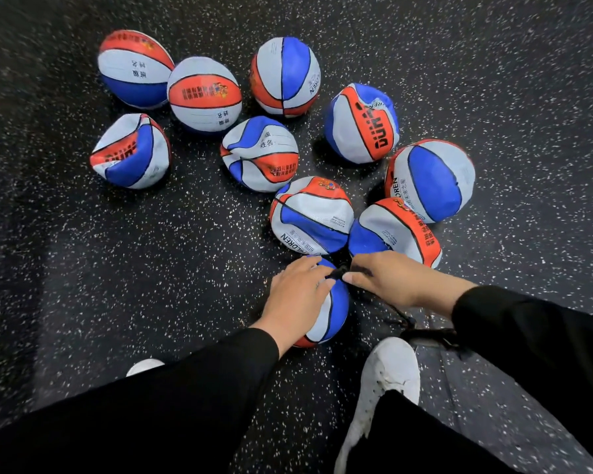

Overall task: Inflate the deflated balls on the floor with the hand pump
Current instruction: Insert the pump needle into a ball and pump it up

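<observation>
2 hands on nearest ball (pixel 336 302): left hand (pixel 297 295) flat, fingers relaxed; right hand (pixel 391 277) fingers pinching black pump nozzle (pixel 336 273)

Looked like a gym or a school sports room to me. The floor (pixel 117 268) was that black rubber stuff with white speckles you get in fitness areas, and a bunch of small red, white and blue basketballs (pixel 204 94) marked "CHILDREN" lay scattered on it.
</observation>
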### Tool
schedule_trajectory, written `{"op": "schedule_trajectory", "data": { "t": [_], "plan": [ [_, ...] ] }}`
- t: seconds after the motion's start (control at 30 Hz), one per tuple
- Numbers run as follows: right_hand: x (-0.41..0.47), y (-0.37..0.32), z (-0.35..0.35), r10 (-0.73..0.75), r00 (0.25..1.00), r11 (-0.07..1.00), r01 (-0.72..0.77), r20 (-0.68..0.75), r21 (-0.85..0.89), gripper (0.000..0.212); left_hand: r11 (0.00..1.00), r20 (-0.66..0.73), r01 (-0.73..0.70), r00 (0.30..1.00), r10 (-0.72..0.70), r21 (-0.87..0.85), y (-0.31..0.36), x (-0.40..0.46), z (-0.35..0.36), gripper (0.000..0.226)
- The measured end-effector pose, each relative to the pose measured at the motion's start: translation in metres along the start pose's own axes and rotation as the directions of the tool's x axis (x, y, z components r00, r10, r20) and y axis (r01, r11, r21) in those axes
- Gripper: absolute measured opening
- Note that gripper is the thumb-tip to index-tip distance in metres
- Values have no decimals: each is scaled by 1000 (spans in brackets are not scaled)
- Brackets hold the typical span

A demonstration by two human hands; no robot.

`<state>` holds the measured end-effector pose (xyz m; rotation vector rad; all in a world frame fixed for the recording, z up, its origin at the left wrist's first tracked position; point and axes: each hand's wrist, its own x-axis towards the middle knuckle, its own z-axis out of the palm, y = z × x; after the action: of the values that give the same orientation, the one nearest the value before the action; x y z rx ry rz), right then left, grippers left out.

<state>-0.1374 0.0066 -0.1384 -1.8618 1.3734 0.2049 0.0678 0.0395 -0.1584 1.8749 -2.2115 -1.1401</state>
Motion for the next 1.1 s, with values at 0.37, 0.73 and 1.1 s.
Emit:
{"op": "schedule_trajectory", "data": {
  "t": [0.37,0.73,1.1],
  "plan": [
    [-6,2,1,196,980,881,-186,23,434,52,988,-68,18,997,-29,-156,1,1,5,25],
    [-9,-17,-8,279,946,667,-313,163,676,44,989,-64,6,998,-16,-148,5,4,11,19],
    [-8,-10,10,143,985,854,-74,-96,516,21,975,-110,22,993,-48,-222,-2,6,11,13]
  ]
}}
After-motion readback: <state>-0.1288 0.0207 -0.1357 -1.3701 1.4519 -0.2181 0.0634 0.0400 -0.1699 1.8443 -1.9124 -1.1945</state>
